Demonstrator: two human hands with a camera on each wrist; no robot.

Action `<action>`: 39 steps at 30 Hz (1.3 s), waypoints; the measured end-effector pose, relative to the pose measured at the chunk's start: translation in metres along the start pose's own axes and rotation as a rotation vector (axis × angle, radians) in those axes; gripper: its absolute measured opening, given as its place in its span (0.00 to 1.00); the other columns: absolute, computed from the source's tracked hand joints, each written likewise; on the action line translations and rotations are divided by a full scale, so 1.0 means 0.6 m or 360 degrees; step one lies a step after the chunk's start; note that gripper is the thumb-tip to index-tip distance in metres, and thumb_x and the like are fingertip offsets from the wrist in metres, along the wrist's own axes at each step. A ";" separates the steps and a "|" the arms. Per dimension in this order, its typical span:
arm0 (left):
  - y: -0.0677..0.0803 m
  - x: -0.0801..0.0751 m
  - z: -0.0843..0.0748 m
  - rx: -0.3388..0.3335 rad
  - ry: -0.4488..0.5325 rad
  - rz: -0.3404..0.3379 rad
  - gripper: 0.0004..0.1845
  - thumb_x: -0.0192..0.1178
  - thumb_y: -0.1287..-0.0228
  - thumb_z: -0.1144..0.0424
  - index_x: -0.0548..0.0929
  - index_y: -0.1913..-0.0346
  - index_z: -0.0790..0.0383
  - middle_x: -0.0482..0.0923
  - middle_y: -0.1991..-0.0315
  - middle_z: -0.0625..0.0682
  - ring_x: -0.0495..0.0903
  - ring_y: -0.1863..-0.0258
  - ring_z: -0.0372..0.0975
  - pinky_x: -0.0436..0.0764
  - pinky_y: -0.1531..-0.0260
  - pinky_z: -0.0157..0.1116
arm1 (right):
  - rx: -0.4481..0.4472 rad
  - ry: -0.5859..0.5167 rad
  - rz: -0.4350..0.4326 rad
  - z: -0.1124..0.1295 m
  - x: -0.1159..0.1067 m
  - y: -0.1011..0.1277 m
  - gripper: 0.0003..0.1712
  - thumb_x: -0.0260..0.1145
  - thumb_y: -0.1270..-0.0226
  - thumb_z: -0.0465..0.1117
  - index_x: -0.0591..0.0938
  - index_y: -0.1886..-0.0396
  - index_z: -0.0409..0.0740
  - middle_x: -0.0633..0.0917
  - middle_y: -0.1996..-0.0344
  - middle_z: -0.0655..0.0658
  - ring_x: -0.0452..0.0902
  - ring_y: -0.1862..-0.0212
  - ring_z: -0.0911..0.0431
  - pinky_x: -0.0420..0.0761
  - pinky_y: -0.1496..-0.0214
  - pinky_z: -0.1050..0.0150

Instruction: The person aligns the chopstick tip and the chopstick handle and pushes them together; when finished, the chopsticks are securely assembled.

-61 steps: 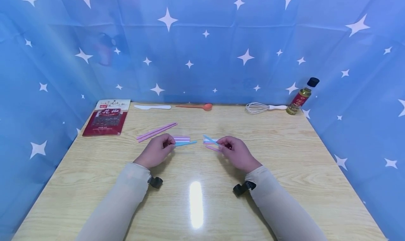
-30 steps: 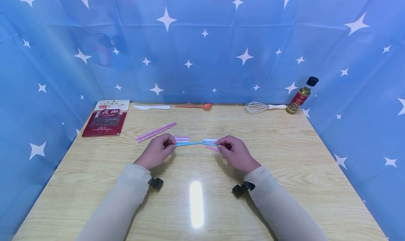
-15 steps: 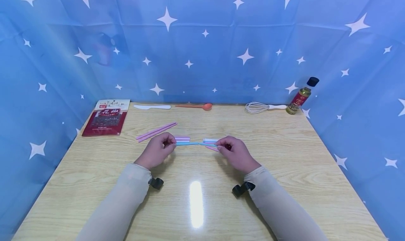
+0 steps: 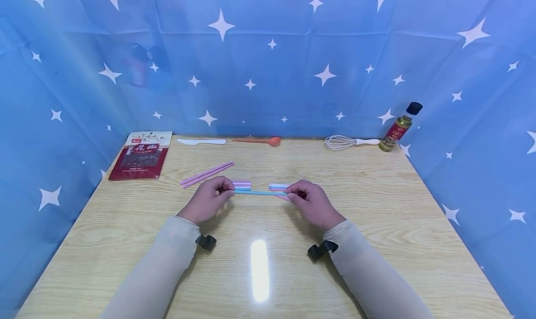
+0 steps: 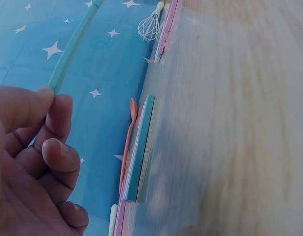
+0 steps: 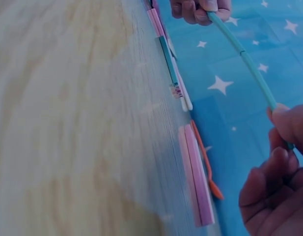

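A slim turquoise stick (image 4: 259, 193) was stretched side to side between a person's two hands, near the middle of the table and raised above its surface. The left hand (image 4: 208, 199) pinched one end between thumb and forefinger; the right hand (image 4: 313, 203) pinched the other, a short tip poking out past its thumb. The remaining fingers of both hands were loosely curled.

Toward the person, the smooth, pale wood-grain tabletop (image 4: 259, 223) ran between two beige sleeves (image 4: 167, 251), crossed by a bright strip of glare. Along its back edge, against a creased blue curtain (image 4: 272, 63) with white stars, lay a white knife (image 4: 201, 142), an orange spoon (image 4: 261, 141) and a wire whisk (image 4: 356, 142). A glass bottle (image 4: 395, 129) stood by the right corner, and a glossy dark-red packet (image 4: 139, 156) lay by the left edge.

The stick looked smooth and slightly bowed, with a dark seam partway along. Just beyond it lay flat-sided pieces in two groups, left (image 4: 241, 184) and right (image 4: 277, 186), each partly hidden by a hand; their number was hard to make out. Two long lilac sticks (image 4: 205, 176) slanted behind the left hand. The wrist views were dim and soft.
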State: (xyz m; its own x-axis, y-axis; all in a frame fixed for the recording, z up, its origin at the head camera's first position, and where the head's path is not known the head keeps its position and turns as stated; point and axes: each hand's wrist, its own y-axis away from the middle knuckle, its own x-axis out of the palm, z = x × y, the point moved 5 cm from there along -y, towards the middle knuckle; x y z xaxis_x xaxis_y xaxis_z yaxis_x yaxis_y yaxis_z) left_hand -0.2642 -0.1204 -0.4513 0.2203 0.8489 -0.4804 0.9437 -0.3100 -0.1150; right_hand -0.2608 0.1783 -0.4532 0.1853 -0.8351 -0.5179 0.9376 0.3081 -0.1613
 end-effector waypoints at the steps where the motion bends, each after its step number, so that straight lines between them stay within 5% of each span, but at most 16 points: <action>1: 0.000 0.000 -0.001 0.0002 0.0000 -0.0001 0.02 0.61 0.23 0.68 0.83 0.56 0.61 0.78 0.64 0.50 0.74 0.65 0.43 0.75 0.64 0.35 | -0.0008 -0.0008 0.0001 0.002 0.000 0.000 0.07 0.66 0.23 0.34 0.88 0.53 0.41 0.83 0.63 0.44 0.71 0.66 0.54 0.72 0.65 0.67; 21: -0.004 -0.002 0.007 0.0003 -0.0084 0.0007 0.03 0.64 0.25 0.65 0.84 0.55 0.60 0.79 0.63 0.49 0.75 0.62 0.42 0.75 0.60 0.37 | 0.0019 -0.0013 -0.0064 -0.001 0.000 -0.002 0.08 0.67 0.25 0.34 0.89 0.52 0.41 0.83 0.63 0.45 0.73 0.66 0.53 0.73 0.65 0.67; 33: 0.001 -0.091 0.075 -0.0352 -0.0230 -0.0420 0.07 0.58 0.20 0.63 0.82 0.50 0.63 0.78 0.58 0.58 0.73 0.62 0.47 0.74 0.61 0.42 | 0.0211 -0.0181 -0.0159 -0.024 -0.017 -0.004 0.13 0.67 0.23 0.39 0.87 0.44 0.39 0.82 0.60 0.41 0.74 0.62 0.48 0.78 0.65 0.66; 39: 0.007 -0.112 0.090 -0.0510 -0.0394 -0.0482 0.09 0.58 0.21 0.60 0.83 0.49 0.62 0.81 0.54 0.59 0.78 0.57 0.51 0.70 0.50 0.52 | 0.0246 -0.0190 -0.0161 -0.036 -0.017 -0.006 0.14 0.68 0.23 0.41 0.87 0.44 0.40 0.82 0.59 0.40 0.75 0.61 0.48 0.79 0.65 0.66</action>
State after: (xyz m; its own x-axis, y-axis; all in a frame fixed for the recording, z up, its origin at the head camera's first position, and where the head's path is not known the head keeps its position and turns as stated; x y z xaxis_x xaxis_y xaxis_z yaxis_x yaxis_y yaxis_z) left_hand -0.2886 -0.2021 -0.4664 -0.1035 0.7414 -0.6631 0.9931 0.1144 -0.0271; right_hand -0.2726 0.1955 -0.4652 0.1128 -0.9092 -0.4007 0.9855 0.1538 -0.0717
